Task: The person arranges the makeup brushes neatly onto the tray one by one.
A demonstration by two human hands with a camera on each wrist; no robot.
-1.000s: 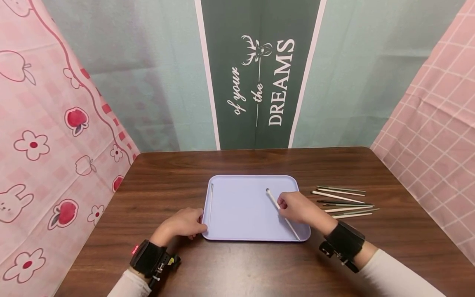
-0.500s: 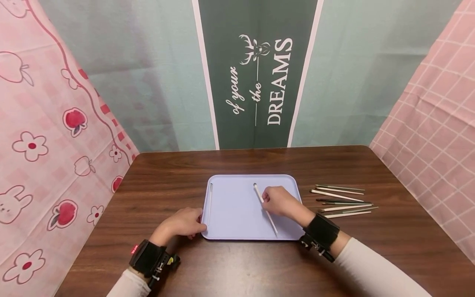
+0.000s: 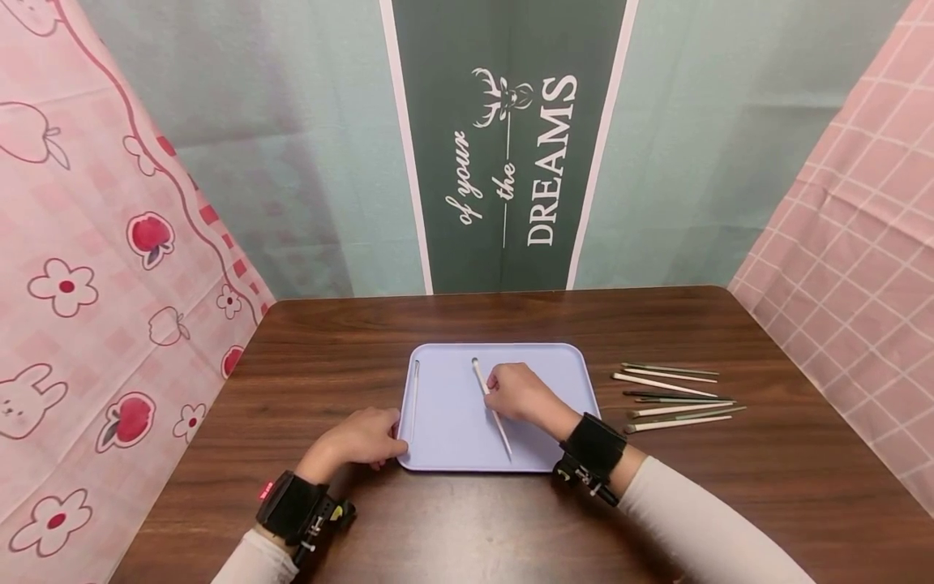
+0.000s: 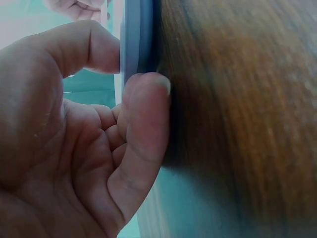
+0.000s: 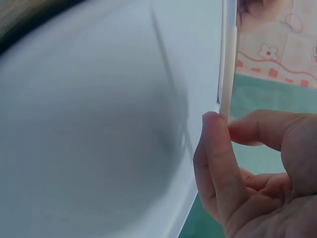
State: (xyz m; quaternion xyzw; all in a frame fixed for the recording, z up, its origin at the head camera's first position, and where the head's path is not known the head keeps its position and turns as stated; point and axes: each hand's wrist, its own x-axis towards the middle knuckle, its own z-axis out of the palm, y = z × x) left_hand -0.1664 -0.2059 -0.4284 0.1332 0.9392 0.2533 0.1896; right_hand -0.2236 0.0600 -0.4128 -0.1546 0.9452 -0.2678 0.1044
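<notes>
Tray (image 3: pixel 445 414): plastic by its look, smooth, matt. Held brush (image 3: pixel 499 427): smooth handle, wood or plastic unclear. Loose brushes (image 3: pixel 666 385): smooth handles. Counter (image 3: pixel 452 523): wood-grained, satin, glossy where light pools. Backdrop (image 3: pixel 292 162): cloth, matt, softly creased. Side hangings (image 3: pixel 102 324): matt cloth. Wrist straps (image 3: pixel 594 446): matt fabric. Sleeves (image 3: pixel 700 519): matt cloth.

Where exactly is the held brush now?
In the head view, the white brush is pinched in the right hand over the middle of the lavender tray, right of the other brush lying along the tray's left side.
</notes>
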